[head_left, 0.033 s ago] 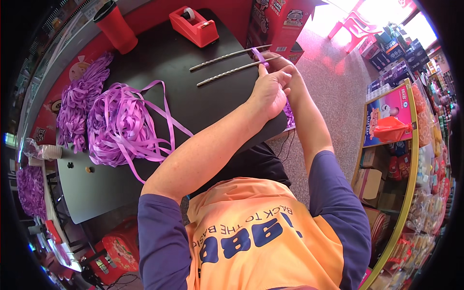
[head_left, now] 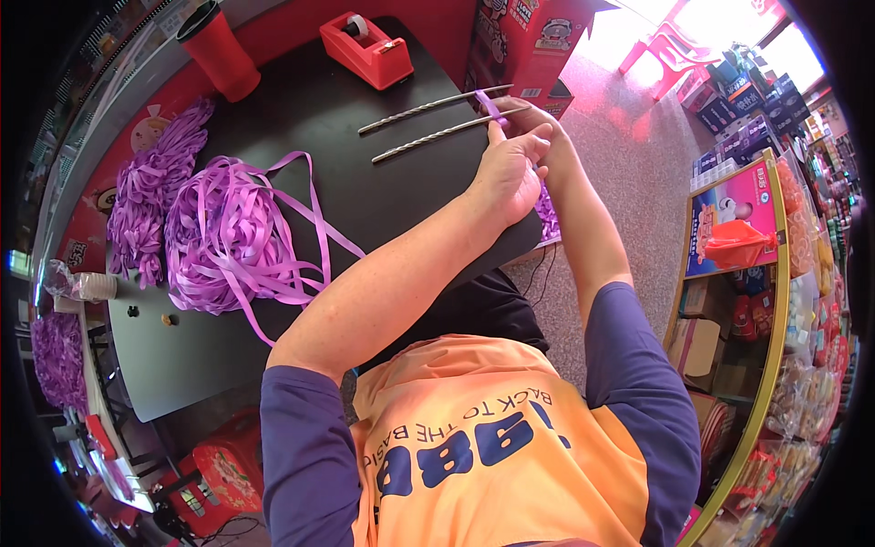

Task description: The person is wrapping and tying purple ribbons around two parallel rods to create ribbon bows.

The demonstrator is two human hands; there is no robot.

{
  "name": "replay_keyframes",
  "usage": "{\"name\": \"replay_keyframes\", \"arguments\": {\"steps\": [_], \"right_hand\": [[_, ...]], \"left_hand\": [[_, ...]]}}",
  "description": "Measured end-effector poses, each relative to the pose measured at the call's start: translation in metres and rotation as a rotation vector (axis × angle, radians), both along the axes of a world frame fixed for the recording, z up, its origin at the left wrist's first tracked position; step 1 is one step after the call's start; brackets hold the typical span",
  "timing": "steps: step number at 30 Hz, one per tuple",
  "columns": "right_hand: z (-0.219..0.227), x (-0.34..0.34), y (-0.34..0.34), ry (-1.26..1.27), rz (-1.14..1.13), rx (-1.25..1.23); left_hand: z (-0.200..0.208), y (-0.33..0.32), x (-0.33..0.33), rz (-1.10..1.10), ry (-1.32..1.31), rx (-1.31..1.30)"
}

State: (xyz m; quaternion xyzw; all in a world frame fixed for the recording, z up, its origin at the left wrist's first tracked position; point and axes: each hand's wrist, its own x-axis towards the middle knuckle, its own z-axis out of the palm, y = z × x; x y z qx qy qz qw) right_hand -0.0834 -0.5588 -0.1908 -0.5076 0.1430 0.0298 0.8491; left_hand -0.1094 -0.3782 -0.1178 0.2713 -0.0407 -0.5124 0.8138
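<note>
Two slim metal rods with spiral-twisted shafts, a far rod [head_left: 424, 109] and a near rod [head_left: 437, 137], extend side by side over the black table. A purple ribbon [head_left: 489, 107] spans their smooth right ends. Against the ribbon, at the near rod, the fingertips of my left hand [head_left: 510, 178] are closed, its other fingers curled. My right hand [head_left: 538, 128] is just beyond, closed round the ribbon by the rod tips; the left hand partly hides its grip. More purple ribbon [head_left: 547, 217] shows below my hands, past the table edge. A big loose heap of purple ribbon [head_left: 228, 237] lies left.
The black table [head_left: 337, 191] carries a red tape dispenser [head_left: 366, 53], a red tumbler [head_left: 219, 53] and a second purple ribbon bundle [head_left: 155, 187]. A red carton [head_left: 524, 46] stands beyond its far right edge. Store shelves [head_left: 729, 356] line the right.
</note>
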Motion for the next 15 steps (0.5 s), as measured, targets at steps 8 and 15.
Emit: {"name": "replay_keyframes", "arguments": {"steps": [8, 15], "right_hand": [[-0.012, -0.002, -0.018, -0.100, 0.123, 0.122], [-0.016, -0.009, -0.015, -0.147, 0.018, 0.317]], "left_hand": [[0.000, -0.001, -0.001, 0.017, -0.004, -0.012], [-0.001, 0.000, 0.000, 0.017, 0.007, -0.010]]}}
